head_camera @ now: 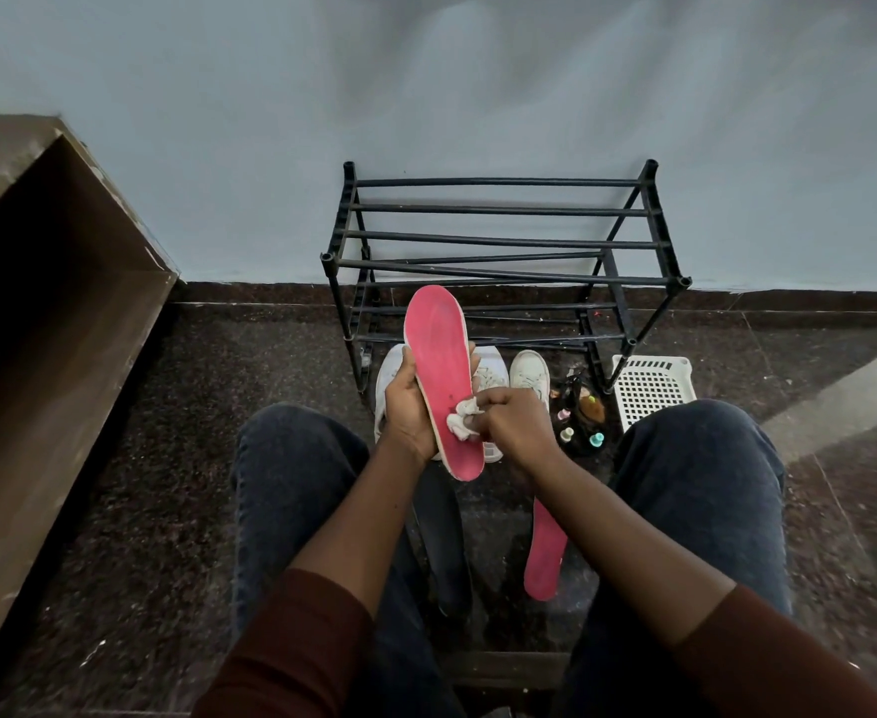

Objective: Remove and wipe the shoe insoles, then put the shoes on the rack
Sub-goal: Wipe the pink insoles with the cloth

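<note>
Knees: two legs in dark jeans are seen at the near edge, spread to left and right, with dark red sleeves above them.
Second insole [545, 551]: a pink insole is laid flat on the dark speckled floor [167, 458] between the legs, right of centre.
Dark insole [444, 536]: a dark insole-shaped piece is seen on the floor just left of the second insole, partly hidden by the left forearm.
Left hand [408, 406]: the held insole [439, 365] is gripped from its left edge, the thumb on the near face and the fingers [474, 357] curled round the far side.
Held insole: it is held tilted, pink face up, toe pointing far, above the shoes.
Right hand [511, 422]: its fingers are closed round a small white cloth [461, 419], which is pressed against the heel half of the held insole.
Shoes: a white sneaker [529, 373] is stood on the floor right of the held insole; another white shoe [390, 386] is partly hidden behind the left hand.
Small bottles [581, 432]: several are grouped on the floor right of the sneaker.
White basket [651, 386]: it is set on the floor just right of the rack's near right leg.
Rack [504, 246]: a black bar rack is stood against the pale wall, beyond the shoes.
Brown cabinet [37, 303]: it is seen at the far left.
</note>
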A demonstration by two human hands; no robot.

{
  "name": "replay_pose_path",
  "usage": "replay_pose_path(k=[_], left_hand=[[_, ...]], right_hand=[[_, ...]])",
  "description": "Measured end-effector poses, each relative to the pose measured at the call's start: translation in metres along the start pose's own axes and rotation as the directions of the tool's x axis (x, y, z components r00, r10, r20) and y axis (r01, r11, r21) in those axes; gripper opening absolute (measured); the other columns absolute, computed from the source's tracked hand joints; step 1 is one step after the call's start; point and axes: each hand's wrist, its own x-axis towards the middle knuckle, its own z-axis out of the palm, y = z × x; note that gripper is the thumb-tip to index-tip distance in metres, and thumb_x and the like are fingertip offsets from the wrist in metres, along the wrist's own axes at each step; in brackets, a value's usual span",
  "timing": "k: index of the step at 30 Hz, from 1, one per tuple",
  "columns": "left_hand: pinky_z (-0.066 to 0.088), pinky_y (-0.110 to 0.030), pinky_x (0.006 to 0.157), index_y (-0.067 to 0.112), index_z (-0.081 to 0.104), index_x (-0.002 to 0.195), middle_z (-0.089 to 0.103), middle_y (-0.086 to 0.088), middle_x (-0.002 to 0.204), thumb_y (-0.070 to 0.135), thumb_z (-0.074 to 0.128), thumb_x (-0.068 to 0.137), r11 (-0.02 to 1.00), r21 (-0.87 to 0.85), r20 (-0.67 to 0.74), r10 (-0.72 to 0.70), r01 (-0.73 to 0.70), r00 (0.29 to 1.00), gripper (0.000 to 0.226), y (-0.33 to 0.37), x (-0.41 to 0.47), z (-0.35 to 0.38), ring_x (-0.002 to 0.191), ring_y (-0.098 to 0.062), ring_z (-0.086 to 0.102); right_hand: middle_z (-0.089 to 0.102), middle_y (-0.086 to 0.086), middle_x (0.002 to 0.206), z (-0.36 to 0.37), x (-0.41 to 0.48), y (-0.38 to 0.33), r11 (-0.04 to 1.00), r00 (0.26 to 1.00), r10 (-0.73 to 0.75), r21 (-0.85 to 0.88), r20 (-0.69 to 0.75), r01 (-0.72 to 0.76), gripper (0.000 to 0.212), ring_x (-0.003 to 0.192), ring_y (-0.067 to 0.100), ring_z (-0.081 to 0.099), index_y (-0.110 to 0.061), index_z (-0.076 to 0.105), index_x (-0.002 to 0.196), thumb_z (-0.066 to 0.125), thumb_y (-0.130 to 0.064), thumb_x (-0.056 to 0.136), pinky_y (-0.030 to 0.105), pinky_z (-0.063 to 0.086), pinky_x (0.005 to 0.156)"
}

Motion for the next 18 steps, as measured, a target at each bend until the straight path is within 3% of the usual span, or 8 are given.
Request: replay_pose_path(k=[2, 4, 7, 9, 12, 15, 18], left_hand=[[0.051, -0.037, 0.084, 0.004, 0.031, 0.146, 0.054, -0.016, 0.124, 0.059, 0.044, 0.083, 1.000, -0.018, 0.027, -0.020, 0.021, 0.999, 0.085, -0.001, -0.001, -0.002, 0.098, -0.027, 0.062], [0.048, -0.041, 0.091, 0.004, 0.032, 0.146, 0.050, -0.017, 0.131, 0.056, 0.047, 0.084, 0.998, -0.046, 0.040, -0.047, 0.048, 0.998, 0.083, -0.001, 0.000, -0.004, 0.106, -0.029, 0.059], [0.048, -0.047, 0.093, 0.006, 0.033, 0.146, 0.040, -0.020, 0.142, 0.060, 0.049, 0.082, 0.994, -0.099, 0.065, -0.046, 0.052, 0.997, 0.085, 0.005, -0.001, -0.003, 0.116, -0.035, 0.052], [0.054, -0.043, 0.081, 0.006, 0.035, 0.145, 0.042, -0.020, 0.142, 0.064, 0.045, 0.081, 0.996, -0.082, 0.072, -0.039, 0.045, 0.997, 0.087, 0.010, -0.001, -0.002, 0.107, -0.035, 0.058], [0.054, -0.031, 0.063, 0.006, 0.036, 0.144, 0.062, -0.017, 0.116, 0.062, 0.041, 0.081, 0.996, 0.002, 0.071, -0.094, 0.094, 0.993, 0.084, 0.012, -0.004, 0.001, 0.073, -0.027, 0.065], [0.051, -0.030, 0.065, 0.008, 0.040, 0.139, 0.066, -0.014, 0.105, 0.063, 0.042, 0.079, 0.992, 0.030, 0.060, -0.122, 0.120, 0.991, 0.082, 0.009, -0.004, 0.000, 0.069, -0.025, 0.063], [0.053, -0.037, 0.079, 0.005, 0.045, 0.136, 0.064, -0.017, 0.110, 0.067, 0.038, 0.081, 0.993, 0.011, 0.047, -0.120, 0.120, 0.992, 0.083, 0.008, -0.002, -0.001, 0.088, -0.029, 0.065]], right_hand=[[0.065, 0.015, 0.073, -0.001, 0.005, -0.002, 0.976, 0.992, 0.104, 0.184, 0.074, -0.116, 0.017, 0.070, 0.028, 0.064, 0.002, 0.065, 0.065, 0.058, 0.017, 0.070, 0.032, 0.055, 0.059], [0.061, 0.017, 0.072, -0.004, 0.006, -0.006, 0.961, 0.984, 0.140, 0.222, 0.112, -0.162, 0.015, 0.063, 0.026, 0.060, 0.011, 0.062, 0.072, 0.053, 0.023, 0.071, 0.026, 0.051, 0.050], [0.060, 0.014, 0.066, -0.011, 0.003, -0.009, 0.946, 0.967, 0.172, 0.241, 0.190, -0.216, 0.021, 0.058, 0.023, 0.060, 0.006, 0.060, 0.066, 0.053, 0.025, 0.072, 0.023, 0.050, 0.047], [0.060, 0.013, 0.065, -0.014, -0.003, -0.009, 0.933, 0.939, 0.209, 0.232, 0.273, -0.275, 0.021, 0.055, 0.019, 0.063, 0.006, 0.059, 0.069, 0.052, 0.025, 0.074, 0.022, 0.051, 0.047], [0.062, 0.013, 0.070, -0.017, -0.011, -0.006, 0.925, 0.910, 0.230, 0.212, 0.344, -0.315, 0.020, 0.061, 0.018, 0.065, 0.003, 0.057, 0.072, 0.052, 0.022, 0.077, 0.022, 0.053, 0.050], [0.062, 0.013, 0.074, -0.020, -0.014, -0.006, 0.960, 0.962, 0.154, 0.197, 0.225, -0.199, 0.023, 0.066, 0.023, 0.064, -0.003, 0.058, 0.068, 0.057, 0.019, 0.076, 0.028, 0.056, 0.055], [0.065, 0.011, 0.076, -0.024, -0.011, -0.014, 0.992, 1.000, -0.023, 0.120, 0.012, 0.022, 0.023, 0.066, 0.025, 0.065, -0.010, 0.065, 0.069, 0.063, 0.011, 0.075, 0.034, 0.055, 0.060]])
